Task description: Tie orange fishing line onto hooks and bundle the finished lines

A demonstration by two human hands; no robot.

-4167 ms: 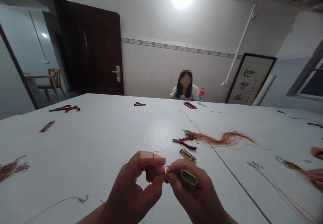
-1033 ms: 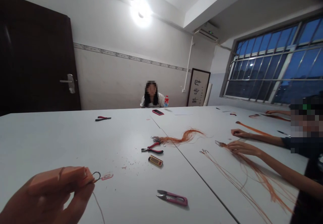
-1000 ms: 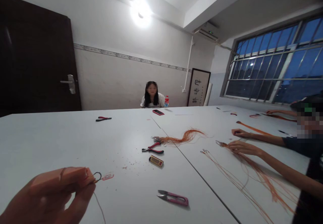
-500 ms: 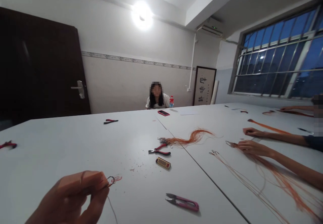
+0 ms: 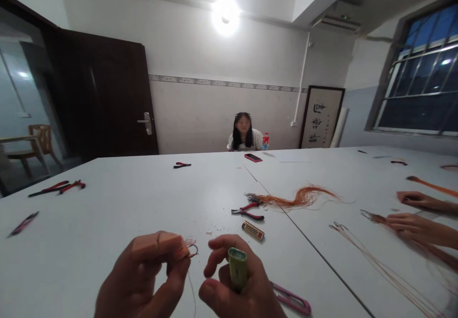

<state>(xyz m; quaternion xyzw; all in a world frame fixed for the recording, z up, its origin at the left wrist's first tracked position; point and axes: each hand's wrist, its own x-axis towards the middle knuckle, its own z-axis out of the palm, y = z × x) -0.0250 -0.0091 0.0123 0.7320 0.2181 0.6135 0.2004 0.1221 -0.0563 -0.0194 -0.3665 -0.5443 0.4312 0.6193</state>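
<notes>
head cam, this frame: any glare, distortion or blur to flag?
Head view: the ceiling lamp blows out into a white glare; wide-angle distortion bends the table edge and tilts the door; the left hand and right hand look slightly soft and are cut off by the bottom edge.

Red-handled pliers (image 5: 182,165) | water bottle (image 5: 265,141) | smartphone (image 5: 253,157) | framed calligraphy (image 5: 321,117) | dark wooden door (image 5: 100,93) | barred window (image 5: 418,74)

R hand (image 5: 218,287) back w/ green lighter (image 5: 238,269)
</notes>
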